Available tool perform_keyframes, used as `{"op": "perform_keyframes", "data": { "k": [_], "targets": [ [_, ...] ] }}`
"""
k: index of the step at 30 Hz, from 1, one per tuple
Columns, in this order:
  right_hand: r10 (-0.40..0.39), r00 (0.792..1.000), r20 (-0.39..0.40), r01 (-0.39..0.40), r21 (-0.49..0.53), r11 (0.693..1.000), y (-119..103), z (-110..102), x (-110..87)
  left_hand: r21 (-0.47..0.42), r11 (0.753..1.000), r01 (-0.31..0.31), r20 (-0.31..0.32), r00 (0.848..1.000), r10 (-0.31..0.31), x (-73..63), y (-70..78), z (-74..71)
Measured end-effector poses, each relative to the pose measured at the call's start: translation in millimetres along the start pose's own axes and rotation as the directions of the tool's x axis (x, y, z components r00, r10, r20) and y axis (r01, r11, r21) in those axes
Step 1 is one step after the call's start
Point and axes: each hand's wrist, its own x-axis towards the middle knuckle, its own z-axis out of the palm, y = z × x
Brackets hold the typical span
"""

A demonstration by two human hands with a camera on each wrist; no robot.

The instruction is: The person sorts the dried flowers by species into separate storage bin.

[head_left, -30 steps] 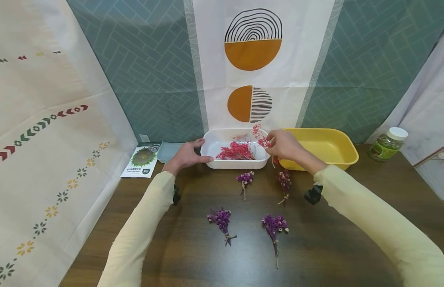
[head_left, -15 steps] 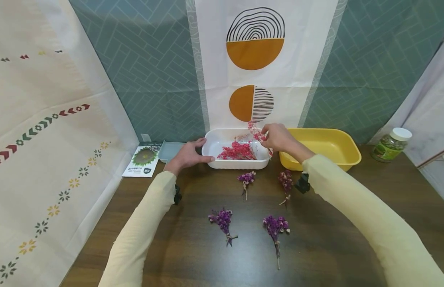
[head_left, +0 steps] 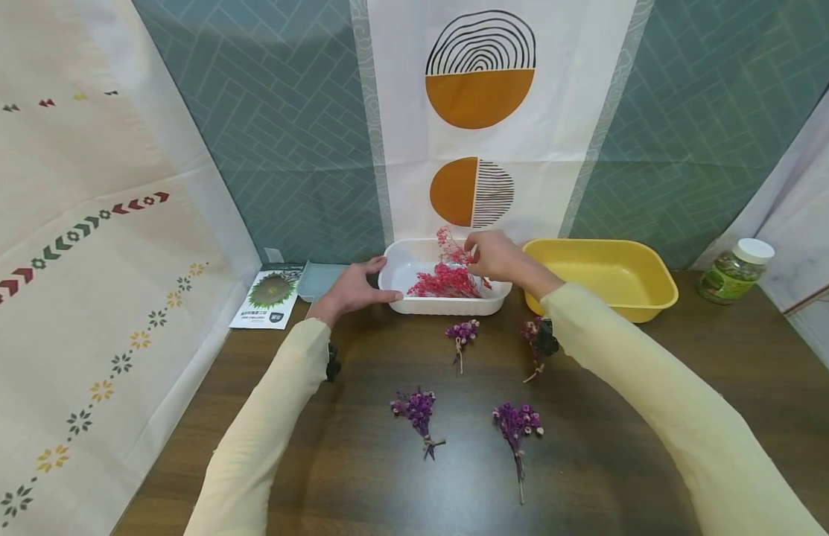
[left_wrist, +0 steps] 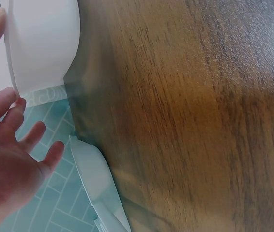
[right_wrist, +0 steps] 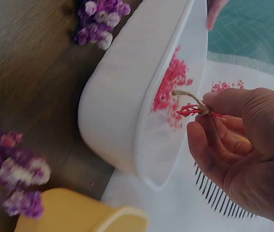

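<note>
My right hand (head_left: 497, 257) pinches the tied stems of a small pink dried flower bunch (head_left: 449, 246) between thumb and fingers, over the right part of a white plastic basin (head_left: 448, 306). In the right wrist view, twine (right_wrist: 188, 93) is wrapped round the stems, and the blossoms are partly hidden behind the hand. More pink dried flowers (head_left: 444, 283) lie inside the basin. My left hand (head_left: 352, 292) rests at the basin's left end, thumb on the near rim and fingers spread; in the left wrist view its other fingers are relaxed and apart.
A yellow basin (head_left: 662, 298) stands right of the white one, with a lidded jar (head_left: 732, 273) beyond. Purple dried flower bunches (head_left: 417, 413) lie on the brown table (head_left: 360, 476). Left are a pale blue tray (head_left: 316, 279) and a seed packet (head_left: 267, 298).
My right hand has moved left with the pink flower bunch, from the gap between the basins to above the white basin. The left hand has stayed on the rim.
</note>
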Motion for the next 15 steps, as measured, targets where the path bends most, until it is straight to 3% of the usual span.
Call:
{"op": "perform_keyframes", "data": {
  "k": [6,15],
  "targets": [
    [-0.094,0.996,0.013,0.095,-0.071,0.993,-16.1,7.4,9.7,0.020,1.000,-0.003,0.002,1.000,0.003,-0.2,1.3,-0.9],
    [-0.131,0.988,0.079,0.140,-0.138,0.980,-30.7,20.8,22.6,0.021,1.000,-0.001,-0.004,1.000,0.001,0.1,1.2,-0.9]
  ]
}}
